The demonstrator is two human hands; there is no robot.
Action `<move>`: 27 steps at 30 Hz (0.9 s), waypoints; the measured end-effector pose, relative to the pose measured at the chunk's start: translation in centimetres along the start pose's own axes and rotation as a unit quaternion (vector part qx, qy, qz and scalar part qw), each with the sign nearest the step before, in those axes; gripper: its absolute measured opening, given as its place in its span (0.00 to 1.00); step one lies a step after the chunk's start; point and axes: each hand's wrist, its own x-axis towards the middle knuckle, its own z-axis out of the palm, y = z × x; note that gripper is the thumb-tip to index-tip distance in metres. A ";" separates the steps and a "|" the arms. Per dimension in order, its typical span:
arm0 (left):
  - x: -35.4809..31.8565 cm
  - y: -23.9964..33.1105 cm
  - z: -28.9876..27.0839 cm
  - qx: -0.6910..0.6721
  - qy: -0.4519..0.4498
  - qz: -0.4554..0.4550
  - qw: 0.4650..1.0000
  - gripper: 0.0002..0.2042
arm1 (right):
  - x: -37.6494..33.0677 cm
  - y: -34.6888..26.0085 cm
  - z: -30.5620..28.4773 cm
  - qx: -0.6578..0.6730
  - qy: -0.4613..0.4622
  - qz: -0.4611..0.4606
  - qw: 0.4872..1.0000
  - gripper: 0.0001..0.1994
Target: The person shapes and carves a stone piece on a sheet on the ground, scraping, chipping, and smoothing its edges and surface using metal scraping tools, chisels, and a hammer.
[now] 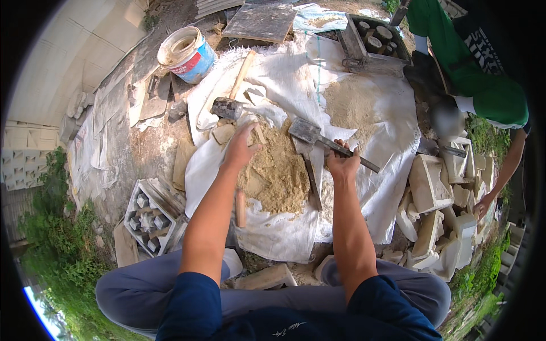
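Note:
My right hand (344,162) is wrapped round the dark bar handle of a hammer (305,131) with a grey, blocky head. The head hangs over the right edge of a heap of damp, sandy tan material (273,176). A long dark metal strip (312,179) lies just below it. At the heap's upper left, my left hand (242,149) has its fingers curled against a thin tan piece (260,134); most of their grip is hidden. Beyond that hand rests a mallet (227,108) with a dark cylindrical head and wooden handle. Another wooden handle (240,208) lies closer to me.
White sacking (364,187) spreads beneath the heap. A blue-and-white bucket (192,57) stands far left, a hexagonal mould (151,217) near left. Broken cast blocks (430,184) pile up at right, where another person's hand (483,206) reaches down. A crate (375,45) holds cylinders.

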 end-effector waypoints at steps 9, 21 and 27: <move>-6.2 0.9 -2.3 0.004 0.070 -0.058 0.996 0.23 | -4.3 7.6 0.2 -0.377 0.128 -0.152 0.905 0.17; -11.2 2.5 -3.6 0.137 0.086 -0.187 0.969 0.09 | -13.5 13.0 -5.1 -0.727 -0.289 0.109 0.613 0.14; -11.8 3.8 -3.5 0.069 0.133 -0.206 0.967 0.12 | -17.1 14.9 -8.4 -0.800 -0.330 -0.009 0.501 0.19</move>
